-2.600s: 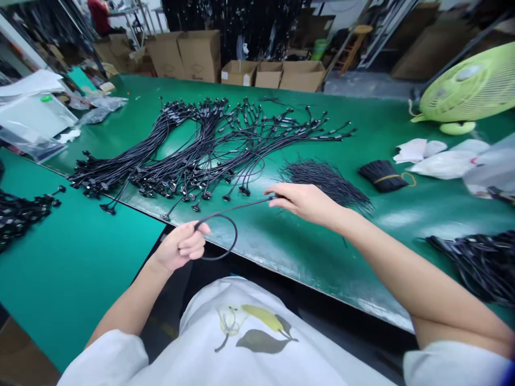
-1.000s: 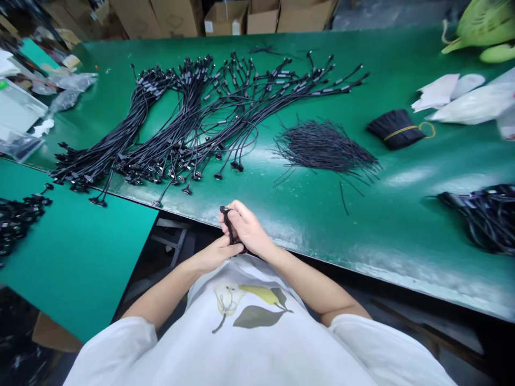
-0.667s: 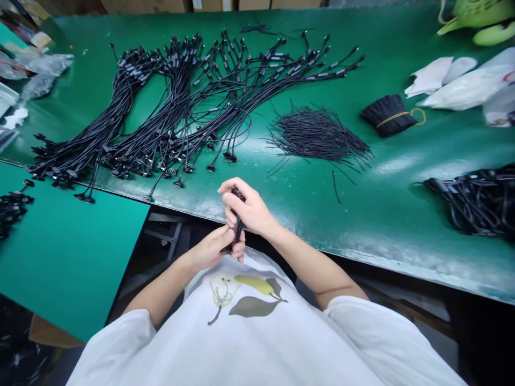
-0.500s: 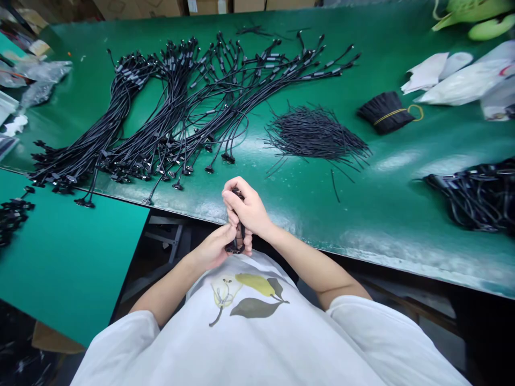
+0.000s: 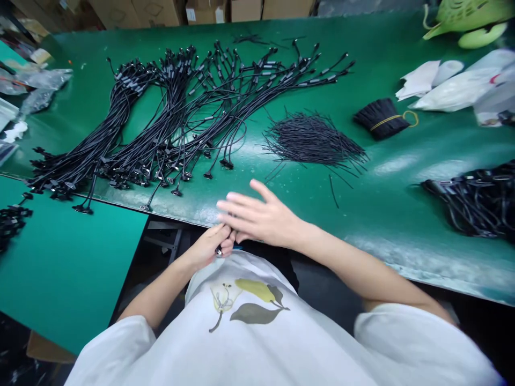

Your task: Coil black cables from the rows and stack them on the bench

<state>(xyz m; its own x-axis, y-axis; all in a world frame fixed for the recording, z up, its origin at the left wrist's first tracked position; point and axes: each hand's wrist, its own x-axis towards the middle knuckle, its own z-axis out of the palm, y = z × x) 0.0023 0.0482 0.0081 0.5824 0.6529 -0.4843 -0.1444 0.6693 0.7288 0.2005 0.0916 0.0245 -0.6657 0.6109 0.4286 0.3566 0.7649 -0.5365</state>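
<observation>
My left hand (image 5: 212, 245) is closed around a black cable (image 5: 218, 250), held low at the table's front edge. Only a metal-tipped end of that cable shows below the fingers; most of it is hidden. My right hand (image 5: 257, 217) is spread beside and partly over the left one, slightly blurred, with its fingers stretched out to the left. Beyond my hands lies a loose pile of thin black ties (image 5: 316, 138). Long bundles of black cables (image 5: 161, 131) with connectors at both ends are laid out on the left.
The green table (image 5: 386, 214) bears a banded bundle of black ties (image 5: 381, 119), white plastic bags (image 5: 458, 88) and coiled black cables (image 5: 478, 201) on the right. A lower green board (image 5: 72, 262) adjoins on the left. Cardboard boxes (image 5: 156, 13) stand behind.
My right hand has let go of the cable, opened and moved a little to the right. My left hand keeps its hold, shifted slightly left. The view has tilted a little.
</observation>
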